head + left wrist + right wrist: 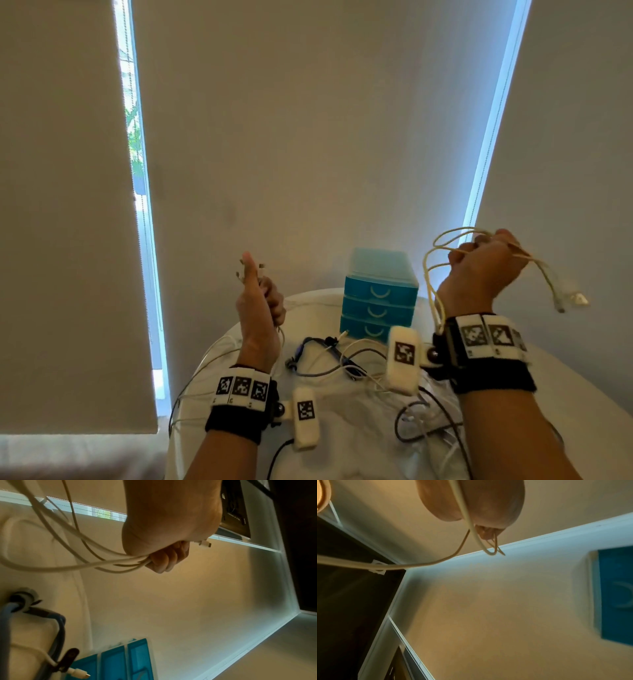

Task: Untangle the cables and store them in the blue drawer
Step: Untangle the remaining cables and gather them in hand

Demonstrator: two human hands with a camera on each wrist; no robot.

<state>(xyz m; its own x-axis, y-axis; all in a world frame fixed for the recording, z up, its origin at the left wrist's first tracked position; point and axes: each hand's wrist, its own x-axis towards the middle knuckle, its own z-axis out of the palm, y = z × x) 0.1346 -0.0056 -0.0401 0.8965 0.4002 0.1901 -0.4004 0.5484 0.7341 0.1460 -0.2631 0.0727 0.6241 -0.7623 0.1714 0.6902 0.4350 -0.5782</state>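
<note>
My left hand [262, 298] is raised over the table's left part, fingers curled round a bunch of white cables [72, 536] whose plug ends [251, 269] stick up past my thumb; one white plug [205, 544] shows beside the fist. My right hand [486, 263] is lifted at the right, gripping a loose coil of cream cable [436, 260] with its connectors [570, 299] hanging off to the right. The blue three-drawer unit [378, 298] stands at the back of the table, all drawers closed. More tangled white, grey and blue cables [329, 359] lie on the white cloth.
The round table with the white cloth [359, 428] stands against a beige roller blind [308, 137]. A dark cable [424, 428] loops near the front right. White marker tags hang from both wristbands. Bright window gaps run down either side of the blind.
</note>
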